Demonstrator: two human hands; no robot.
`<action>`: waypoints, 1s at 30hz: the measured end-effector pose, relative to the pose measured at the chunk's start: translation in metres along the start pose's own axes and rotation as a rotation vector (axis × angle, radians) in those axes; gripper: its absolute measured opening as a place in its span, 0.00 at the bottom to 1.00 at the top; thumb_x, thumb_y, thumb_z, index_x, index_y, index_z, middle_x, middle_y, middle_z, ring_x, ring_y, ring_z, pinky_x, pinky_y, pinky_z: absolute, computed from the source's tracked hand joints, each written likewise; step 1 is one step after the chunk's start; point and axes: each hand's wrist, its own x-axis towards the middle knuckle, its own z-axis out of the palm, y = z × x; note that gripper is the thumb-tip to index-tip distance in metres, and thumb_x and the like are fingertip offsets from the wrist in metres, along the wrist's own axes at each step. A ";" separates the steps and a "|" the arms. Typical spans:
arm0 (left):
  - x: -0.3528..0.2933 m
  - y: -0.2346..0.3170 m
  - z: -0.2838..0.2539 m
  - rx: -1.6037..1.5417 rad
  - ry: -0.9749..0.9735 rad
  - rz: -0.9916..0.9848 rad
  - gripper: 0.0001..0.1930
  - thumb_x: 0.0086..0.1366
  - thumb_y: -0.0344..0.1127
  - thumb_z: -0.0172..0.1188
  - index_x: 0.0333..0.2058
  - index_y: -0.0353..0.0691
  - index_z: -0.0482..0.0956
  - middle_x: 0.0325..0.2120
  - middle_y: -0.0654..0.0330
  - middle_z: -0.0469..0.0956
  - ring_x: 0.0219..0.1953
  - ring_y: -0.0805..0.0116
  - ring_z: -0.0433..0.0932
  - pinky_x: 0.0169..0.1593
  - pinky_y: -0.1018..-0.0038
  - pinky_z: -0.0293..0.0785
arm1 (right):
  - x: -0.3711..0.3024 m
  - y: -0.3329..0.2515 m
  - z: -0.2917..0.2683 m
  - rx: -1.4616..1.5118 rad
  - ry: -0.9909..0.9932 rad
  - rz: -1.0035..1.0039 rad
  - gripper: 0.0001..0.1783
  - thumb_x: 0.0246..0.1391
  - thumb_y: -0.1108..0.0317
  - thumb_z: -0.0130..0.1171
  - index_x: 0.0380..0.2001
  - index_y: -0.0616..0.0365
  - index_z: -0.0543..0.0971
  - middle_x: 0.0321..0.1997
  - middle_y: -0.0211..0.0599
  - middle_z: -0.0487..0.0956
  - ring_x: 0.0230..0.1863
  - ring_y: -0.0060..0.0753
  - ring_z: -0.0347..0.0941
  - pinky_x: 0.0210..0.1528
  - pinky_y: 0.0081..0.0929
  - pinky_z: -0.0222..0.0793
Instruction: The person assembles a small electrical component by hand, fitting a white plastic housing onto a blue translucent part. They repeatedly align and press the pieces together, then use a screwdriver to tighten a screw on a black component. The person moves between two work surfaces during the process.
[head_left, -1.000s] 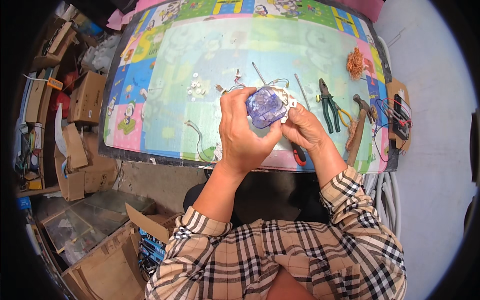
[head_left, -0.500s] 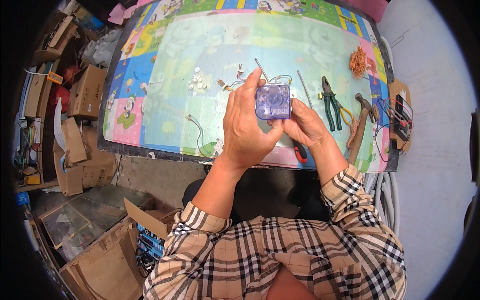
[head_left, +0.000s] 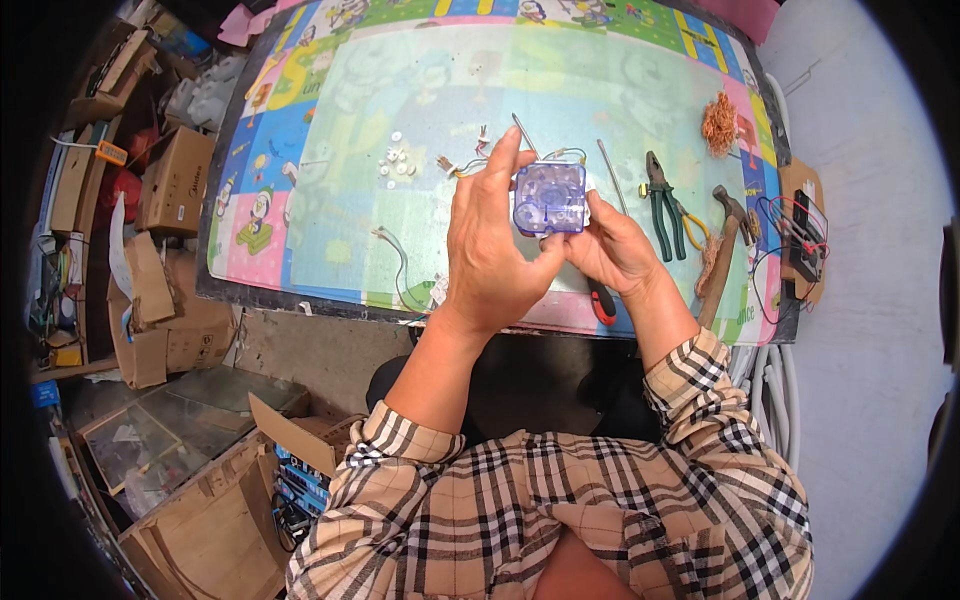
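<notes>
A small square box of see-through purple plastic (head_left: 550,197), with round shapes inside, is held up over the near part of the table. My left hand (head_left: 493,240) grips it from the left, thumb at its lower edge and fingers along its side. At its lower right, my right hand (head_left: 622,248) closes on the same box; some of its fingertips are hidden. Just beyond the box lie thin wires with connectors (head_left: 450,166) and the tip of a screwdriver (head_left: 522,130). Small white round parts (head_left: 397,165) lie to the left.
Right of my hands are a long screwdriver shaft (head_left: 612,172), a red-and-black handle (head_left: 602,303), green-handled pliers (head_left: 660,212), a yellow-handled tool (head_left: 691,228) and a hammer (head_left: 733,210). Farther off are a copper wire bundle (head_left: 718,125) and a black meter (head_left: 804,240). Cardboard boxes (head_left: 175,185) stand left.
The purple box has shifted slightly to the right and away from me, and its top face has turned a little. Both hands keep their hold.
</notes>
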 end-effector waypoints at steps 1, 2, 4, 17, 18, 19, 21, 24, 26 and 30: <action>0.000 0.000 0.000 0.004 0.001 0.013 0.47 0.43 0.25 0.67 0.65 0.32 0.56 0.48 0.49 0.74 0.47 0.53 0.72 0.54 0.64 0.68 | 0.000 0.000 -0.002 0.023 -0.009 0.004 0.31 0.66 0.54 0.49 0.63 0.64 0.60 0.64 0.45 0.67 0.64 0.42 0.64 0.66 0.46 0.60; 0.000 0.000 -0.001 0.027 0.017 0.043 0.47 0.43 0.25 0.66 0.64 0.32 0.56 0.48 0.49 0.74 0.46 0.54 0.72 0.53 0.64 0.68 | 0.001 0.000 -0.003 0.046 -0.018 0.008 0.30 0.67 0.54 0.47 0.63 0.64 0.60 0.64 0.46 0.67 0.64 0.42 0.64 0.66 0.46 0.61; -0.001 -0.003 -0.002 0.071 0.046 0.105 0.47 0.43 0.25 0.66 0.64 0.31 0.57 0.49 0.49 0.74 0.46 0.54 0.72 0.53 0.64 0.69 | 0.001 0.001 0.000 0.099 0.035 -0.001 0.29 0.68 0.55 0.44 0.63 0.64 0.60 0.63 0.48 0.67 0.63 0.45 0.65 0.63 0.45 0.64; 0.003 -0.014 -0.019 0.027 -0.078 -0.024 0.33 0.45 0.19 0.52 0.54 0.42 0.75 0.54 0.52 0.68 0.54 0.57 0.71 0.52 0.66 0.72 | 0.003 0.001 -0.002 0.044 0.048 0.021 0.26 0.69 0.56 0.43 0.61 0.64 0.63 0.59 0.49 0.70 0.57 0.48 0.71 0.55 0.40 0.73; 0.001 -0.014 -0.016 0.065 -0.109 0.021 0.32 0.44 0.18 0.51 0.53 0.42 0.76 0.54 0.51 0.68 0.54 0.55 0.72 0.52 0.64 0.72 | 0.003 0.003 -0.001 0.030 0.077 0.023 0.25 0.69 0.57 0.43 0.61 0.64 0.63 0.59 0.48 0.71 0.57 0.46 0.71 0.55 0.40 0.73; 0.003 -0.008 -0.015 0.031 -0.142 0.028 0.31 0.46 0.17 0.51 0.52 0.44 0.77 0.52 0.45 0.68 0.52 0.44 0.70 0.55 0.58 0.70 | 0.003 0.004 0.000 0.010 0.089 0.021 0.24 0.69 0.58 0.44 0.60 0.63 0.64 0.58 0.46 0.71 0.56 0.44 0.72 0.55 0.40 0.73; -0.002 -0.013 -0.008 0.083 -0.171 0.047 0.31 0.48 0.17 0.51 0.53 0.45 0.76 0.53 0.44 0.68 0.52 0.43 0.70 0.56 0.57 0.69 | 0.002 0.006 0.001 -0.030 0.113 0.017 0.22 0.69 0.59 0.44 0.59 0.62 0.66 0.57 0.44 0.73 0.54 0.40 0.73 0.56 0.39 0.72; -0.004 -0.011 -0.007 0.121 -0.215 0.032 0.30 0.51 0.18 0.50 0.53 0.47 0.77 0.53 0.41 0.67 0.52 0.40 0.69 0.56 0.56 0.69 | 0.004 0.006 0.002 -0.020 0.129 0.002 0.21 0.69 0.61 0.44 0.58 0.63 0.66 0.55 0.43 0.73 0.53 0.39 0.73 0.56 0.39 0.72; -0.004 -0.009 -0.006 0.125 -0.220 0.016 0.29 0.51 0.18 0.51 0.54 0.48 0.77 0.53 0.41 0.67 0.52 0.40 0.69 0.56 0.55 0.69 | 0.004 0.005 -0.001 0.014 0.107 0.003 0.21 0.69 0.61 0.44 0.58 0.63 0.66 0.56 0.44 0.73 0.53 0.39 0.72 0.56 0.39 0.72; -0.001 0.002 -0.003 0.097 -0.206 0.024 0.31 0.51 0.22 0.59 0.56 0.47 0.74 0.53 0.41 0.67 0.52 0.40 0.69 0.56 0.56 0.69 | 0.003 0.004 -0.017 0.024 -0.019 0.003 0.22 0.68 0.61 0.44 0.60 0.64 0.64 0.58 0.45 0.71 0.56 0.38 0.71 0.58 0.40 0.71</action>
